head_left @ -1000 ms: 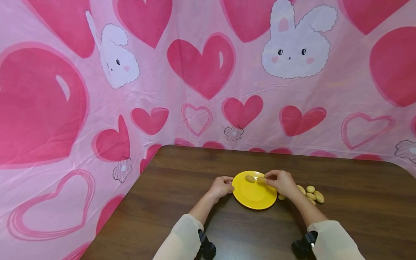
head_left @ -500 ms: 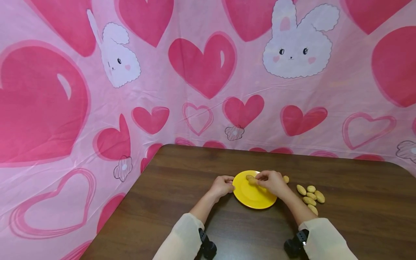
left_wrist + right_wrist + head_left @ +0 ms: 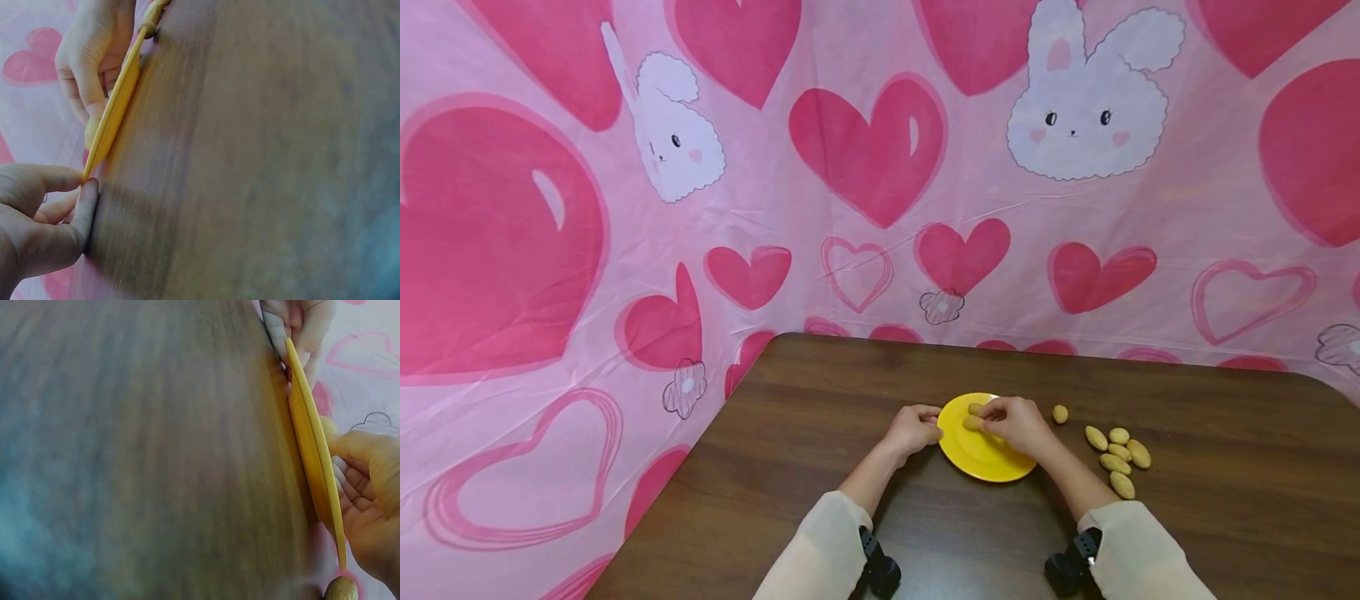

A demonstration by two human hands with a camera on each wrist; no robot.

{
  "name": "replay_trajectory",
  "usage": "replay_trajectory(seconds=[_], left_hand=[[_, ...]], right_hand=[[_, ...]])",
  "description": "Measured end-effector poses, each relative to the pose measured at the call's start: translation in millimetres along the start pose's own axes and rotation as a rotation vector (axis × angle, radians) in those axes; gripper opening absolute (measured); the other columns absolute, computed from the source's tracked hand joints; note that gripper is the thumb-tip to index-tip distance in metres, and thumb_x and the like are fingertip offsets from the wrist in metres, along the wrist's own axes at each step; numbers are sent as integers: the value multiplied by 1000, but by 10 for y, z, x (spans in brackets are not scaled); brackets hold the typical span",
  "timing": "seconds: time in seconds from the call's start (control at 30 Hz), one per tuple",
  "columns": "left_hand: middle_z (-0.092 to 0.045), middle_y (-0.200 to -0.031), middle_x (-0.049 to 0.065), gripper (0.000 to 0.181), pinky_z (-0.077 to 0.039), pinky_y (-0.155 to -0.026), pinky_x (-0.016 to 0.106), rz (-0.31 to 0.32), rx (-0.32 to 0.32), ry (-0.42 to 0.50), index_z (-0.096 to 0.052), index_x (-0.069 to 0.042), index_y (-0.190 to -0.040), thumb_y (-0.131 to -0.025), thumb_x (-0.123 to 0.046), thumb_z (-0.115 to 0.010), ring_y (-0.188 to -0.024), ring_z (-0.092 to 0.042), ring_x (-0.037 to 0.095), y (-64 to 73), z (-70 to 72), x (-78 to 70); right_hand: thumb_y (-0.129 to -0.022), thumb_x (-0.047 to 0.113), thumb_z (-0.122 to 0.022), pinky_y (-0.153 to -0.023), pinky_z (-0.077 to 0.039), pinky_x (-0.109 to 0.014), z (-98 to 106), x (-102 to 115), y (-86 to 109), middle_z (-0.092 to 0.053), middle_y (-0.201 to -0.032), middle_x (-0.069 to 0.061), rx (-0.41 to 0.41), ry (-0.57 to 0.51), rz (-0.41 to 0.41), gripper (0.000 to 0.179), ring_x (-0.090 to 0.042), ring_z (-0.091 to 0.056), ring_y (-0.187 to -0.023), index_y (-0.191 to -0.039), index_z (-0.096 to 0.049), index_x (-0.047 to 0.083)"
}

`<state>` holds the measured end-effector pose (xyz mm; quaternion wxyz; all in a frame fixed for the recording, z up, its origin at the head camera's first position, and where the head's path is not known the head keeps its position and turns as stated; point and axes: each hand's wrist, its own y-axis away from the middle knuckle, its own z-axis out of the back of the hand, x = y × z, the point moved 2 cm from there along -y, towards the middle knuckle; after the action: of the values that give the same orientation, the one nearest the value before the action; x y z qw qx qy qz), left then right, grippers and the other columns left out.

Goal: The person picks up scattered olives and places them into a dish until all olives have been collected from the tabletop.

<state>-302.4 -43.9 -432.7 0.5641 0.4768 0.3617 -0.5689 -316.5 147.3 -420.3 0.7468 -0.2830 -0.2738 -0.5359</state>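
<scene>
On the wooden table stands a yellow plate [image 3: 985, 462], its left rim pinched by my left hand [image 3: 912, 433]. The left wrist view shows thumb and fingers at the plate's edge [image 3: 119, 112]. Over the plate, my right hand [image 3: 1021, 427] pinches a small tan potato [image 3: 972, 423] between thumb and fingertips, low over its surface. Just behind it on the plate lies another small potato [image 3: 975, 409]. From the right wrist view, the plate's rim [image 3: 315, 456] partly hides the held potato [image 3: 327, 427] beyond it.
Right of the plate, several small potatoes [image 3: 1116, 463] lie in a loose group on the brown table [image 3: 1225, 483]. A single potato [image 3: 1060, 414] sits nearer the plate. Behind the table hangs a pink cloth [image 3: 865, 192] with hearts and rabbits.
My right hand has moved left over the plate with the potato, bringing it beside the one lying there. More of the loose potatoes now show. The left hand keeps its place on the rim.
</scene>
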Motion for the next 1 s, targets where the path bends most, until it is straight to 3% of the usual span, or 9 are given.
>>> replay_trajectory(seconds=[0.33,0.83,1.0], left_hand=[[-56,-84,4,38,-52,-67,24,4,6,-10,-61,6,-118,-79,10,-63,-72,-53,13,-1,-7,-1],[-57,-87,6,38,-53,-69,26,-2,-8,-3,-61,7,-117,-78,10,-63,-75,-55,14,7,-15,-5],[-57,-88,7,39,-54,-69,27,1,-7,-1,-61,8,-117,-78,11,-63,-76,-55,14,21,-16,-21]], right_hand=[[-81,7,-73,-69,-49,-27,-7,1,1,-62,-77,0,5,8,-48,8,-16,-53,-73,-88,-72,4],[-80,6,-73,-70,-50,-27,29,-11,17,-63,-79,-1,6,2,-58,10,-17,-54,-74,-90,-73,5],[-80,4,-72,-67,-50,-27,81,-32,41,-64,-79,-2,-9,6,-28,10,-17,-55,-73,-90,-71,3]])
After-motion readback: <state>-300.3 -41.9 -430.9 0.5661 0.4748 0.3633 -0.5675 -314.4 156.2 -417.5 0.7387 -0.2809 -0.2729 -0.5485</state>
